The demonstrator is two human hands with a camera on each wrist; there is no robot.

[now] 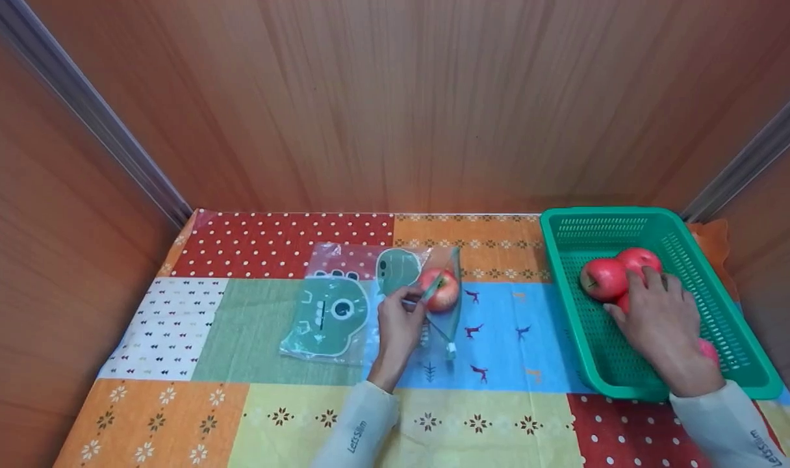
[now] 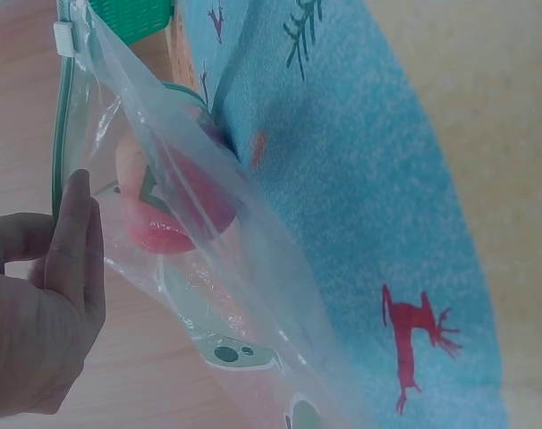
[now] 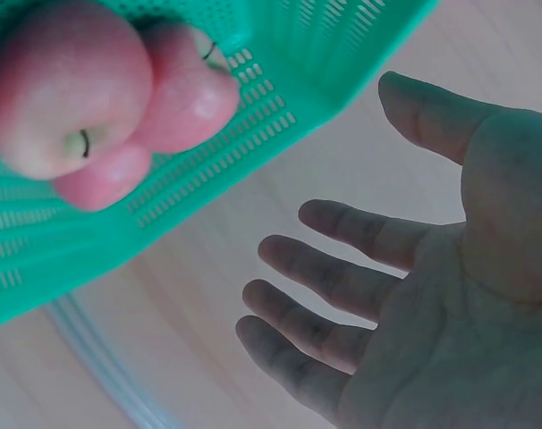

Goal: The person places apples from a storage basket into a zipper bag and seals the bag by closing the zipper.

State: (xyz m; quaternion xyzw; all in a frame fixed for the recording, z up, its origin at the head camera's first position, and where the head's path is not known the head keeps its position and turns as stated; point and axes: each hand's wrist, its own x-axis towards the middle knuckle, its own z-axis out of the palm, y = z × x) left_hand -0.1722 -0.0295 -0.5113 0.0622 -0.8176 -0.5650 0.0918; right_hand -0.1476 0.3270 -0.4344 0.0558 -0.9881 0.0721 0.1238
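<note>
My left hand (image 1: 401,325) pinches the green-edged mouth of a clear slider bag (image 2: 280,295) between thumb and fingers. The bag carries a green cartoon monster print (image 1: 330,315) and lies on the cloth with its mouth raised. One red apple (image 1: 442,296) sits inside, near the opening. Over the green basket (image 1: 567,325) at the right, my right hand (image 1: 661,315) has its fingers spread, holding nothing. In the right wrist view its palm is apart from the apples (image 3: 70,85). Several red apples (image 1: 604,278) lie in the basket, some partly hidden by that hand.
A patchwork tablecloth (image 1: 291,416) covers the table. Wood-look panels (image 1: 395,110) stand behind and at both sides. Something orange (image 1: 713,244) shows beyond the basket's right rim. The white slider (image 1: 451,348) sits at the near end of the bag's mouth.
</note>
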